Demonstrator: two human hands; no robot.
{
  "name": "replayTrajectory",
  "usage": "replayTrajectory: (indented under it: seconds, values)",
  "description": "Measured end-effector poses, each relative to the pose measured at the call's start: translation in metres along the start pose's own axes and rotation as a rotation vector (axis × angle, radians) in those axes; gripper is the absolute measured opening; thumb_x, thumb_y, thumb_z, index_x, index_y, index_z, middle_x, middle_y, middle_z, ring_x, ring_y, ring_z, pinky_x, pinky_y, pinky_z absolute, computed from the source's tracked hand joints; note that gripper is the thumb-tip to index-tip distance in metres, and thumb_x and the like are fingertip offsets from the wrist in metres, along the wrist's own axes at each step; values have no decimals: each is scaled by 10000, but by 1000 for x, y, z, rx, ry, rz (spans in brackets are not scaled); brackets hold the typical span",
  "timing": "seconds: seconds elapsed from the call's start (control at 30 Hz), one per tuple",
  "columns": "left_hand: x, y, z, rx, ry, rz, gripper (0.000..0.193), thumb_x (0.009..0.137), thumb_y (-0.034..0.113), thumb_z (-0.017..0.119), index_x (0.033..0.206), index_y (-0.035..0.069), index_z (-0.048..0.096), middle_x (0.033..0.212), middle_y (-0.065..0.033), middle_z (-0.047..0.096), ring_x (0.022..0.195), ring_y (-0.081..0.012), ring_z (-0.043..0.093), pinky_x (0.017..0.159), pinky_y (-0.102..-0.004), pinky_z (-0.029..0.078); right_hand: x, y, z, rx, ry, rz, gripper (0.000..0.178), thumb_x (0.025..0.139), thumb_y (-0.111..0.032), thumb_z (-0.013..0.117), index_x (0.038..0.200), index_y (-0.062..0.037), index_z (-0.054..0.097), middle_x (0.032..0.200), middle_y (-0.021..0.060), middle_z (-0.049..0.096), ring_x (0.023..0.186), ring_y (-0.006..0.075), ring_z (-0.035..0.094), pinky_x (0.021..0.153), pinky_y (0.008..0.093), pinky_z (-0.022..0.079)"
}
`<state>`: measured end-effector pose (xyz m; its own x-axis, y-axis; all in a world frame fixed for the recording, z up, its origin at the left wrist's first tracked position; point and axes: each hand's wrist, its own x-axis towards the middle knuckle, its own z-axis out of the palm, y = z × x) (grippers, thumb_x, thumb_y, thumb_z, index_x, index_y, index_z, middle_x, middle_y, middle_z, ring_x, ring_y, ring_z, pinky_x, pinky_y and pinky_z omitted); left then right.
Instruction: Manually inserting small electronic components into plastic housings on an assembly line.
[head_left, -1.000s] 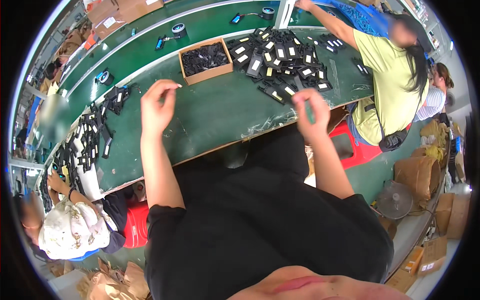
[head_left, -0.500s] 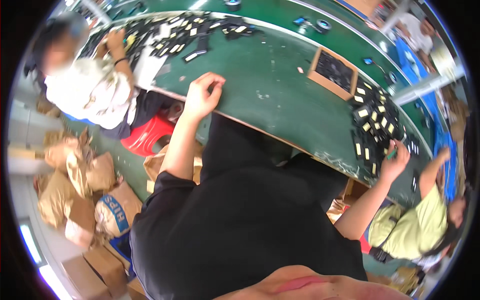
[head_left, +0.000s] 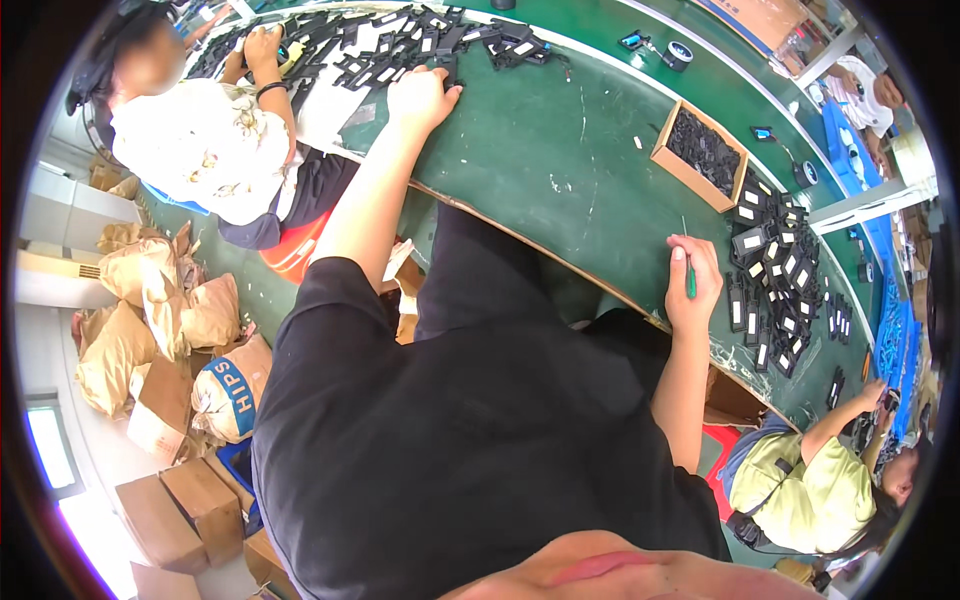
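Observation:
My left hand [head_left: 420,101] reaches over the far left of the green table, fingers bent down onto a black plastic part [head_left: 450,68] at the edge of a pile. The fingers partly cover that part. Over the table's near right, my right hand [head_left: 694,268] is wrapped around a slim green-handled screwdriver [head_left: 691,284], its thin metal shaft pointing up and away. Right of this hand lies a heap of black parts with white labels [head_left: 775,262]. The left pile of similar parts [head_left: 385,45] spreads along the far edge.
A cardboard box [head_left: 697,190] of small black pieces stands at the far right of the table [head_left: 540,160]. Co-workers sit at left [head_left: 215,145] and right [head_left: 800,490]. Paper sacks [head_left: 130,345] and cartons [head_left: 160,520] crowd the floor at left. Beyond runs a green conveyor [head_left: 715,85].
My left hand has moved away from me onto the black part. The right hand with the screwdriver has come left, off the right heap. The view has shifted slightly.

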<state>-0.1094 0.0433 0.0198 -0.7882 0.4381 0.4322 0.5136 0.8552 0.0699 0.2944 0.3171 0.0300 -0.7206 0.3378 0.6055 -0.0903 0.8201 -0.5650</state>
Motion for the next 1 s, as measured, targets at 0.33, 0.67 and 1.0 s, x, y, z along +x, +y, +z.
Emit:
replayTrajectory:
  seconds: [0.33,0.67,1.0]
  values:
    - [-76,77,-51,-547,50,-24,304,857,243,703,1047,12,757,967,-206,736,892,-350,736,813,-438,586,-6,14,-1,173,0,177,138,1014,-28,606,1003,63,710,916,121,709,858,186,698,810,297,533]
    - [-98,51,-67,-247,311,-198,230,941,227,587,934,46,729,743,-230,711,722,-418,723,710,-504,582,-7,10,-1,173,-3,161,93,980,-21,646,966,46,709,845,128,724,794,223,692,752,322,531]
    - [-107,67,-91,-45,-373,-329,501,880,442,659,1033,-31,715,974,-261,748,981,-419,735,899,-496,578,-9,9,0,143,-17,172,102,982,-33,653,946,44,709,829,126,724,778,217,696,748,321,534]
